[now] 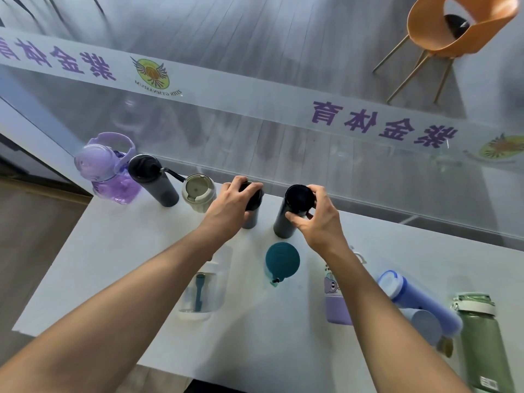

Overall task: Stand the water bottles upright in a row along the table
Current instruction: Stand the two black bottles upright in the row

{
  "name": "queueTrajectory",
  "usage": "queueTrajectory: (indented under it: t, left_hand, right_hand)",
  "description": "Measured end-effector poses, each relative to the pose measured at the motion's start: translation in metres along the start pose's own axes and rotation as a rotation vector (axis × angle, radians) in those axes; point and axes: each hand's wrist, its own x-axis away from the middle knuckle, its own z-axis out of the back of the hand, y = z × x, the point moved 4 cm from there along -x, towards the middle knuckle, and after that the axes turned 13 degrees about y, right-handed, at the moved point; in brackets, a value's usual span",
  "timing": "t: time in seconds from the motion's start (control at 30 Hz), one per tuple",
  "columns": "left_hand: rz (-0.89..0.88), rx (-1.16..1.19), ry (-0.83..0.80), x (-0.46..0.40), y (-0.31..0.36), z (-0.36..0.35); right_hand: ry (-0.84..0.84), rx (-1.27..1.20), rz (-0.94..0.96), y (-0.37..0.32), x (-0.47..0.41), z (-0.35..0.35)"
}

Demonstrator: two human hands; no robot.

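Observation:
A purple bottle point(109, 168), a dark grey bottle point(154, 181) and a beige cup point(198, 192) stand upright in a row along the far edge of the white table point(99, 251). My left hand point(231, 207) grips the black lid of a grey bottle point(251, 219) standing next to the beige cup. My right hand point(314, 218) holds the top of a dark upright bottle point(285, 219) to the right of it. Nearer me are a clear bottle point(202, 285), a teal-lidded bottle point(282, 262), a lilac bottle point(336, 296), a blue bottle point(416, 300) and a green bottle point(482, 338).
A glass partition with a printed white band point(255, 100) runs right behind the table's far edge. An orange chair point(450, 29) stands on the floor beyond the glass. The table's left edge drops off to a wooden floor point(34, 222).

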Motion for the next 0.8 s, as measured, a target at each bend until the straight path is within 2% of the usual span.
queueTrajectory:
  t: [0.8]
  left_hand:
    - [-0.033, 0.023, -0.017, 0.004, -0.009, -0.008]
  right_hand:
    - [0.015, 0.106, -0.075, -0.005, 0.003, 0.002]
